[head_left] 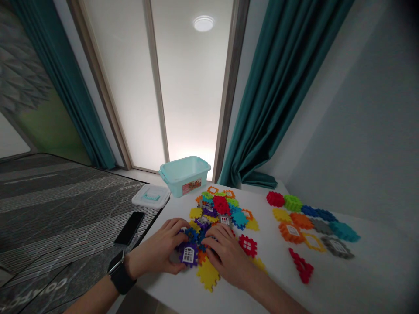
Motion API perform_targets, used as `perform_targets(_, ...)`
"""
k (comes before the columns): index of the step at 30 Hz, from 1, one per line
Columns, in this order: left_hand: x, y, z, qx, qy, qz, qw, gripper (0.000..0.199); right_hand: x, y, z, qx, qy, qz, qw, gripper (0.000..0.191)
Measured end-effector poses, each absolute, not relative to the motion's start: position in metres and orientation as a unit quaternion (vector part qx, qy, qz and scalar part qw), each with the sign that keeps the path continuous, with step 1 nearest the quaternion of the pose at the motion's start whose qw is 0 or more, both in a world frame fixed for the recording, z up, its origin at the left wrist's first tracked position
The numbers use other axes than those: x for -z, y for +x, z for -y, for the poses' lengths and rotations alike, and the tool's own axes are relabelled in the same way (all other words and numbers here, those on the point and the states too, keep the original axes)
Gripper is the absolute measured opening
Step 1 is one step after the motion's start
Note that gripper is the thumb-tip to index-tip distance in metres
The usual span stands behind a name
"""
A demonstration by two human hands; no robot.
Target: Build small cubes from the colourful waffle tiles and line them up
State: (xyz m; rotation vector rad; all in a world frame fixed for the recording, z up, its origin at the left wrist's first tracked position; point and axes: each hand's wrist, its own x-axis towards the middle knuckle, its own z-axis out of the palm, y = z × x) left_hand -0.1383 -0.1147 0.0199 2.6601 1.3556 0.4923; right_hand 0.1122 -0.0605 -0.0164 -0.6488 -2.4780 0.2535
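On the white table a heap of colourful plastic tiles with toothed edges lies between and beyond my hands. My left hand (165,245) curls its fingers and thumb around a purple tile with a white arched window (189,255). Dark blue tiles (191,235) sit just above it, by my left fingertips. Over the near right side of the heap, my right hand (227,253) has its fingers bent down; its own fingers hide what they grip. A yellow tile (208,274) lies below the hands, and a red window tile (248,245) rests right of my right hand.
A turquoise tub (176,185) stands at the table's far edge. Sorted tile stacks, such as a teal one (344,231), line the right side near a red triangular piece (301,267). Left of the table are a white lid (151,203) and a black phone (130,227).
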Motion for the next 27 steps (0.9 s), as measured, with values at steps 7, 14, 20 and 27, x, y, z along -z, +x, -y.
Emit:
perform_targets(7,-0.025,-0.118,0.097,-0.199,0.88,-0.432,-0.008,0.05,0.008,0.127,0.059,-0.117,-0.254,0.916,0.286,0.034)
perform_targets(14,-0.024,-0.073,0.07,-0.234,0.89,-0.392,-0.017,0.046,0.007,0.169,0.056,-0.09,-0.277,0.907,0.305,0.033)
perform_targets(20,-0.028,-0.034,0.046,-0.214,0.905,-0.367,-0.025,0.048,0.009,0.206,0.05,-0.059,-0.311,0.895,0.313,0.03)
perform_targets(27,-0.026,0.001,0.022,-0.211,0.907,-0.361,-0.046,0.042,0.017,0.234,0.036,-0.008,-0.352,0.87,0.346,0.039)
